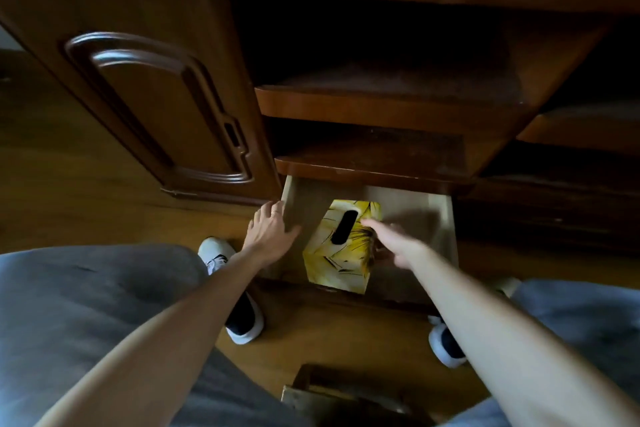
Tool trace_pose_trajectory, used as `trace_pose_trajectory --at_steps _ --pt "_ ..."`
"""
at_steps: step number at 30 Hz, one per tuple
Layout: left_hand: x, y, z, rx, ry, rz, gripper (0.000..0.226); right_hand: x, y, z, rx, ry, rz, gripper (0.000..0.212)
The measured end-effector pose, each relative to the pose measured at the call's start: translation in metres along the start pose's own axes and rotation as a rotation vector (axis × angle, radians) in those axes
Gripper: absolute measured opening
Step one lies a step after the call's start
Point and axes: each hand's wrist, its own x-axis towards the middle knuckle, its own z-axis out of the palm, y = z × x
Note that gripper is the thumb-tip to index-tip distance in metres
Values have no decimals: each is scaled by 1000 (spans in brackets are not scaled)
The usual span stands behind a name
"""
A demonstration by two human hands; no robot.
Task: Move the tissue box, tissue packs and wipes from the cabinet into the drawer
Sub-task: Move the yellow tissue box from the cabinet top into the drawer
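A yellow patterned tissue box (pixel 337 255) with a dark oval slot on top lies inside the open drawer (pixel 441 218) at the cabinet's foot. My right hand (pixel 393 241) rests against the box's right side, fingers spread along its top edge and thumb low on its side. My left hand (pixel 270 229) lies with spread fingers on the drawer's left wall, holding nothing. No tissue packs or wipes are visible on the two dark shelves (pixel 381 104) above the drawer.
A closed cabinet door (pixel 162 107) stands to the left of the shelves. My knees in grey trousers and my white shoes (pixel 242 319) flank the drawer front. A wooden object (pixel 346 395) lies on the floor near me.
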Motion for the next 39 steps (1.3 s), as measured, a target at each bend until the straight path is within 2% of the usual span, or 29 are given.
trace_pose_trajectory --at_steps 3,4,6,8,12,14,17,19,24,28,31,33,36,39 --pt "22 -15 23 -147 -90 -155 70 29 -2 19 11 59 -66 44" --pt "26 -18 32 -183 -112 -174 68 36 -3 26 -15 63 -96 49" --pt "31 -24 45 -199 -87 -182 62 48 -3 42 -73 20 -124 78" --pt "36 -34 46 -172 -16 -182 55 56 0 61 -140 -42 -126 87" --pt "41 -50 44 -153 -11 -158 51 63 12 89 -239 -79 -153 66" --pt "39 -52 44 -169 -3 -145 59 63 16 95 -265 -78 -144 63" --pt "31 -49 51 -172 -56 -140 100 62 17 100 -339 -3 -135 57" --pt "26 -46 63 -97 -78 -183 120 60 16 102 -349 6 -119 64" --pt "24 -40 82 24 0 -234 124 61 20 100 -359 8 -110 71" --pt "25 -37 73 38 -75 -218 124 51 11 97 -468 -10 -161 67" --pt "24 -30 42 40 -151 -208 110 32 -1 78 -593 -54 -254 71" --pt "26 -19 8 74 -121 -184 86 15 -18 56 -605 -22 -308 69" --pt "21 18 -52 163 -36 -36 52 -22 -55 16 -512 55 -443 50" --pt "7 69 -105 170 74 150 40 -73 -101 -22 -457 125 -634 33"
